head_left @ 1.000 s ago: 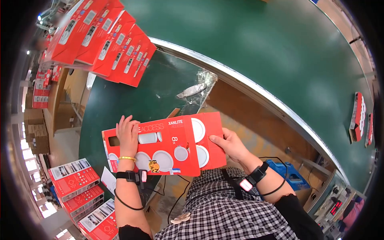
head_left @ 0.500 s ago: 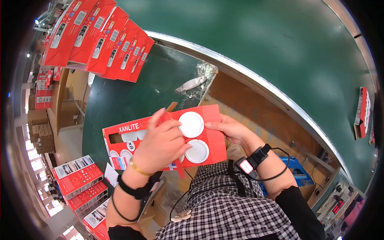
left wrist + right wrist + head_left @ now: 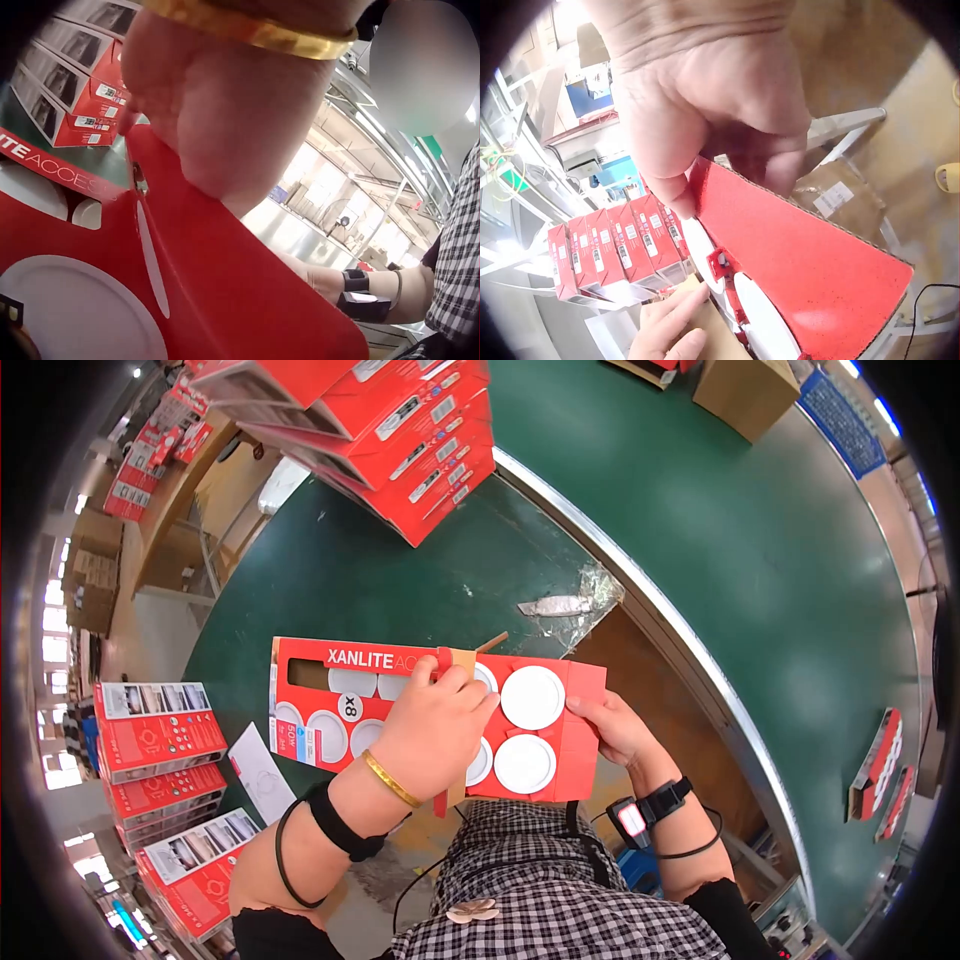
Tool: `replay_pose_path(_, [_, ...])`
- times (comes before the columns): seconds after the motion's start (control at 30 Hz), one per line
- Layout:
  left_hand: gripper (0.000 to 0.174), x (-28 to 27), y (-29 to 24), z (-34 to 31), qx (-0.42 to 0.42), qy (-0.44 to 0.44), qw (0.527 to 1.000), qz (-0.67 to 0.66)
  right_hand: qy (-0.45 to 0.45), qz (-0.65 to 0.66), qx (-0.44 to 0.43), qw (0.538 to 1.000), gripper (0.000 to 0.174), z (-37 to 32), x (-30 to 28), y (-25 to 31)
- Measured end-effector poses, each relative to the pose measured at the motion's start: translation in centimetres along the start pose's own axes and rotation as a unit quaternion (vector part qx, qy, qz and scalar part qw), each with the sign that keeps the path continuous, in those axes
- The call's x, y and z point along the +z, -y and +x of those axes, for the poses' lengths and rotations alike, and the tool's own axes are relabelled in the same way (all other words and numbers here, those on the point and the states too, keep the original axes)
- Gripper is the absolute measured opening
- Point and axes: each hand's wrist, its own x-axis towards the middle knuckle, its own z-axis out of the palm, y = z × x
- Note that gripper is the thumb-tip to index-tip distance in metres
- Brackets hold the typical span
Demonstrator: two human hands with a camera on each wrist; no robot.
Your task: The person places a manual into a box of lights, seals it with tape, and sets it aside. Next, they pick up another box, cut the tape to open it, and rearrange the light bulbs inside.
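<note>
In the head view a red printed cardboard box [image 3: 316, 671] is held in front of the body, over the table's near edge. A red cardboard insert [image 3: 582, 758] at its right side carries round white discs [image 3: 532, 697], two in full view and two partly covered. My left hand [image 3: 436, 722] grips the box's front flap, bent back with its brown inside showing; in the left wrist view the red flap [image 3: 247, 277] runs under the palm. My right hand [image 3: 622, 728] pinches the insert's right end, thumb on top; the right wrist view shows fingers behind the red end panel [image 3: 802, 255].
A stack of red boxes [image 3: 430, 480] stands at the back left of the green table [image 3: 420, 580]. More red boxes [image 3: 165, 785] are piled at the left. Crumpled clear tape [image 3: 590, 600] lies at the table corner. Small red packs [image 3: 878, 765] rest at the far right.
My left hand moved from the box's left end to its front flap and bent it back. More white discs show at the insert. My right hand kept its hold; the head view turned.
</note>
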Motion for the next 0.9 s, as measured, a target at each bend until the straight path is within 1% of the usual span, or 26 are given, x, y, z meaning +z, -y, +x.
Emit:
replay_pose_path(0.07, [0.033,0.0,0.0,-0.1,0.003,0.016,1.0,0.017,-0.002,-0.001,-0.004,1.0,0.041,-0.1,0.1,-0.1])
replay_pose_path(0.13, [0.033,0.1,0.1,-0.3,-0.009,0.006,1.0,-0.01,-0.003,-0.005,-0.01,1.0,0.04,-0.2,0.1,0.0])
replay_pose_path(0.2, [0.033,0.3,0.4,-0.6,-0.02,-0.004,0.999,-0.038,-0.028,-0.012,-0.016,0.999,0.04,-0.3,0.4,0.0])
replay_pose_path(0.27, [0.032,0.6,0.6,-0.8,-0.013,0.011,1.0,-0.026,-0.029,-0.015,-0.01,0.999,0.039,-0.6,0.7,0.4])
replay_pose_path(0.33, [0.032,0.9,0.5,-0.8,-0.021,0.003,0.999,-0.034,-0.033,-0.02,-0.005,0.999,0.039,-0.8,0.8,0.5])
replay_pose_path(0.4, [0.032,0.9,0.6,-0.6,-0.025,-0.007,0.999,-0.04,-0.036,-0.024,-0.02,0.999,0.038,-0.9,0.7,0.5])
replay_pose_path(0.47, [0.032,0.7,0.7,-0.6,-0.017,0.024,0.999,-0.034,-0.049,-0.032,-0.016,0.998,0.038,-1.1,1.0,0.7])
replay_pose_path(0.53, [0.031,1.0,0.9,-0.8,-0.026,0.013,0.998,-0.058,-0.059,-0.037,-0.008,0.998,0.038,-1.1,1.2,0.7])
replay_pose_path(0.6, [0.031,1.3,1.0,-1.1,-0.037,0.004,0.996,-0.082,-0.058,-0.03,-0.017,0.998,0.036,-1.0,1.3,0.7])
replay_pose_path(0.7, [0.031,1.5,0.8,-1.0,-0.034,-0.01,0.996,-0.081,-0.062,-0.034,-0.022,0.997,0.036,-1.3,1.6,0.9])
replay_pose_path(0.77, [0.033,1.2,0.6,-0.6,-0.032,0.005,0.999,-0.044,-0.061,-0.043,-0.022,0.997,0.037,-1.3,1.5,1.1])
replay_pose_path(0.9, [0.035,1.2,0.1,-0.4,-0.035,0.02,0.998,-0.039,-0.053,-0.044,-0.025,0.997,0.038,-1.4,1.6,1.3])
